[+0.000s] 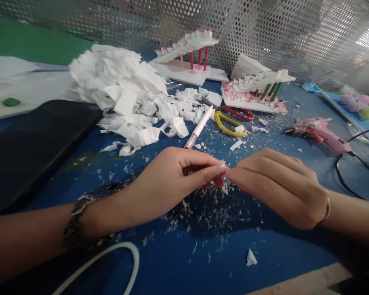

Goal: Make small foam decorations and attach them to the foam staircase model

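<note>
1. Two bare hands meet low over a blue counter [289,250], fingertips touching at the centre of the view.
2. The left hand [169,180], with a dark bracelet at the wrist, is curled, its thumb and fingers pinched narrow on a small white scrap [225,166].
3. The right hand [279,188] pinches the same scrap from the other side; most of the scrap is hidden by the fingers.
4. Under the hands, fine white shavings [209,209] are scattered on the counter.
5. Just beyond the hands lies a white pen [199,127], and near it scissors [230,119] with red and yellow handles.
6. Further back on the left sits a heap of torn white pieces [123,90].
7. A pink glue gun [320,132] lies to the right, well apart from the hands.
</note>
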The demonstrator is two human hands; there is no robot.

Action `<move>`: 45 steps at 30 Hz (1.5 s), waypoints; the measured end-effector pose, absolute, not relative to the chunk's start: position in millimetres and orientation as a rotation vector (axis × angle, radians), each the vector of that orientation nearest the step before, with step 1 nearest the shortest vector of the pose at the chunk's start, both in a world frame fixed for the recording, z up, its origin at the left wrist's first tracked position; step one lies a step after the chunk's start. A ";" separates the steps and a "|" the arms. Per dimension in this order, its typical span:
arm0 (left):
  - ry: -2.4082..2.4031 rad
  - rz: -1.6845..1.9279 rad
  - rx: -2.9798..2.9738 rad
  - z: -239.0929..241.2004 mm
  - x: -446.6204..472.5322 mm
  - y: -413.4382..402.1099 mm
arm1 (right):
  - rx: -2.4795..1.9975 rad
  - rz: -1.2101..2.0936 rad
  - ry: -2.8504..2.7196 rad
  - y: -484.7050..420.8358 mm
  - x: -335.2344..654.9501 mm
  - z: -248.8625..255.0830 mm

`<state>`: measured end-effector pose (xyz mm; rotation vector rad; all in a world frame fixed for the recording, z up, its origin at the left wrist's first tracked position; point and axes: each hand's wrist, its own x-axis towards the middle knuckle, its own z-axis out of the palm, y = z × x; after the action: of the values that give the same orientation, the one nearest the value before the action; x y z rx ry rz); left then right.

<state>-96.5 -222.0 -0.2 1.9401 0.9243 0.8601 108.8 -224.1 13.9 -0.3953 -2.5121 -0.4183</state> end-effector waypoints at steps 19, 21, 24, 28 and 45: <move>0.811 0.894 2.313 -1.7 -98.0 -227.5 | -0.704 0.171 -2.418 -225.3 100.9 11.9; 0.808 0.920 2.334 -3.0 -98.6 -228.7 | -0.692 0.199 -2.407 -226.2 100.6 11.0; 0.801 0.954 2.382 -4.8 -100.7 -229.0 | -0.672 0.225 -2.399 -225.7 101.4 10.4; 0.810 0.921 2.371 -3.9 -103.1 -227.2 | -0.668 0.237 -2.405 -222.8 104.4 12.1; 0.857 0.952 1.998 1.7 -101.7 -225.0 | -0.550 0.426 -2.372 -220.8 105.1 19.1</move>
<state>-101.7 -225.0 1.7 1.9979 0.8569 0.9524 105.1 -220.8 19.1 -0.5503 -2.3720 0.4262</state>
